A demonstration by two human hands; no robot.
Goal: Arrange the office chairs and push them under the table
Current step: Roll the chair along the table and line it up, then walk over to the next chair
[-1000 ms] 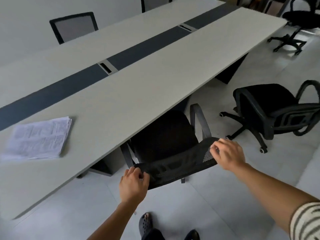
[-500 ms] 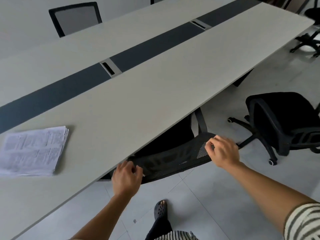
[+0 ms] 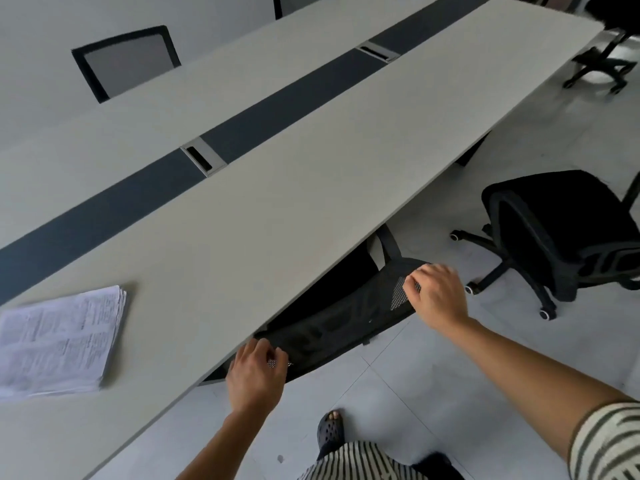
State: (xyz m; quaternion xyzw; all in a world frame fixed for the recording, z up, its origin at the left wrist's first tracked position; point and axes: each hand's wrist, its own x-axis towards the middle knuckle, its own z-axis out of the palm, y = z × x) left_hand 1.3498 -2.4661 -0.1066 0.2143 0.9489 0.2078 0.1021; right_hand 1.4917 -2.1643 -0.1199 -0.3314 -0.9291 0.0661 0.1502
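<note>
Operator: Compared with one second ago, the black mesh-backed office chair [image 3: 346, 323] sits further under the long pale grey surface [image 3: 311, 188]. Its seat is now almost hidden; only the backrest and one armrest show.

Checker: Grip status?

Operator: Both the left hand [image 3: 254, 375] and the right hand [image 3: 436, 296] have fingers [image 3: 415, 277] curled over the backrest's top edge, one at each end.

Checker: Task implication?

Operator: This chair appears nearly home. The second black padded office chair [image 3: 561, 230] stands well apart on the grey tiled floor [image 3: 415, 393], not yet tucked in; it is probably next.
</note>
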